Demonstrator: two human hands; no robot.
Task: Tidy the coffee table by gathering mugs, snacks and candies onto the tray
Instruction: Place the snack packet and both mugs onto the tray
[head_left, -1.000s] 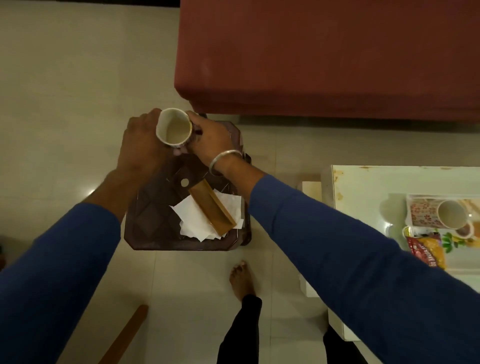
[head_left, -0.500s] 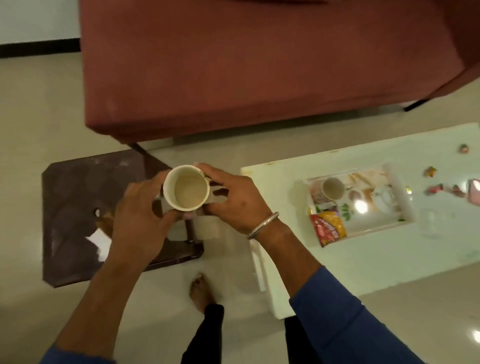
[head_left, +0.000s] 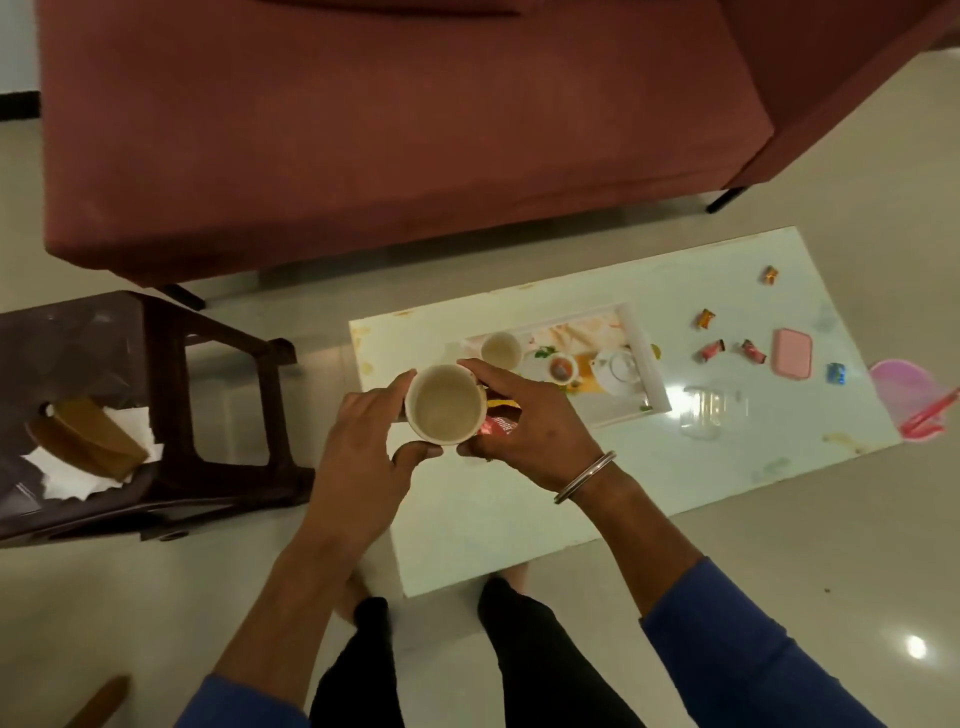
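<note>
A cream mug (head_left: 445, 405) is held upright between both hands above the left end of the white coffee table (head_left: 613, 483). My left hand (head_left: 363, 457) clasps its left side and my right hand (head_left: 524, 421) its right side. Beyond it lies the printed tray (head_left: 641, 358), which holds a second mug (head_left: 500, 349). A red snack packet (head_left: 498, 427) shows partly under my right hand. Several wrapped candies (head_left: 711, 351) lie loose on the table to the right of the tray.
A dark stool (head_left: 171, 384) at the left carries white tissues (head_left: 78, 473) and a brown box (head_left: 93, 441). A maroon sofa (head_left: 389, 119) stands behind. A pink case (head_left: 792, 352) lies among the candies, a pink dish (head_left: 909, 400) at the table's right edge.
Both hands have carried the mug from above the stool rightward to over the table's left end, close to the tray. The view has turned right with them.
</note>
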